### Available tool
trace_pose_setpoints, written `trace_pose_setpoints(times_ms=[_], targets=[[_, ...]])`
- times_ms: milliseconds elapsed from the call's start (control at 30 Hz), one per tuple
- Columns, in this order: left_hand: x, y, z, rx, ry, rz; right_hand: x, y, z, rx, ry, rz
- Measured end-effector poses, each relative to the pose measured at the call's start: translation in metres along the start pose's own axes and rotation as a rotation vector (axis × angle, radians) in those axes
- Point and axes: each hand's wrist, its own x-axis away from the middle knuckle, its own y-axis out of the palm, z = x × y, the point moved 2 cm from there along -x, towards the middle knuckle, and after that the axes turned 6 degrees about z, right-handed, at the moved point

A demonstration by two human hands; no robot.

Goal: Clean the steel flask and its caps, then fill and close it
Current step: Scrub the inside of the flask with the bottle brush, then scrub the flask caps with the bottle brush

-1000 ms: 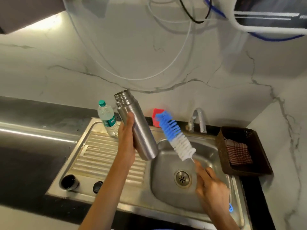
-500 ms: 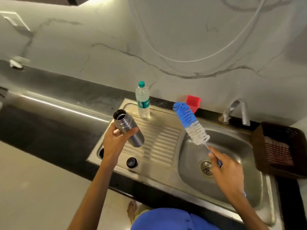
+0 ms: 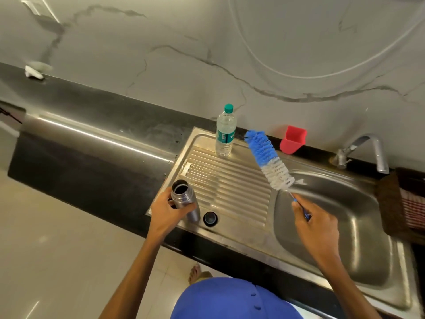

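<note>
My left hand (image 3: 166, 212) is wrapped round the steel flask (image 3: 185, 199), fingers curled about its body just under the neck, thumb on the side toward me. The flask is uncapped, its dark mouth tipped up toward the camera, and it is held over the near left corner of the sink's drainboard (image 3: 230, 185). Just to the right of those fingers a small black cap (image 3: 210, 218) sits on the drainboard, close beside the flask's lower end (I cannot tell whether the two touch).

My right hand (image 3: 316, 226) pinches the thin blue handle of the bottle brush (image 3: 269, 160), fingers closed on it near its lower end. The bristle head, blue at the tip and white lower down, slants up and to the left from those fingers, over the edge where drainboard meets basin (image 3: 345, 203).

Beyond the brush tip a clear plastic water bottle (image 3: 225, 132) with a green cap stands upright at the far edge of the drainboard. A red holder (image 3: 293, 139) sits against the wall on the black worktop (image 3: 92, 143), and the tap (image 3: 368, 150) is well to the right of my right fingers, with a brown basket (image 3: 391, 203) beside the basin.
</note>
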Motion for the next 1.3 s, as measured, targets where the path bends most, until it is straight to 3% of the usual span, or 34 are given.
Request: trace_pose_setpoints(times_ms=[300, 433, 567, 767, 933, 1167, 1300], targets=[[-0.01, 0.006, -0.029, 0.023, 0.068, -0.089, 0.018, 0.024, -0.029, 0.002, -0.065, 0.038], [-0.019, -0.004, -0.044, -0.228, 0.144, -0.23, 0.028, 0.031, -0.042, -0.004, -0.058, 0.056], [-0.038, -0.035, -0.069, -0.539, 0.172, -0.166, 0.036, 0.034, -0.051, 0.0, -0.054, 0.071], [-0.056, -0.03, -0.1, -0.62, 0.151, -0.307, 0.045, 0.035, -0.062, -0.032, -0.004, 0.085], [-0.056, -0.02, -0.101, -0.547, 0.17, -0.231, 0.05, 0.034, -0.058, -0.031, 0.022, 0.103], [-0.069, -0.013, -0.118, -0.403, -0.001, -0.121, 0.052, 0.029, -0.044, 0.007, 0.019, 0.086], [-0.044, -0.015, -0.109, -0.428, -0.012, 0.084, 0.047, 0.025, -0.043, -0.006, 0.026, 0.079]])
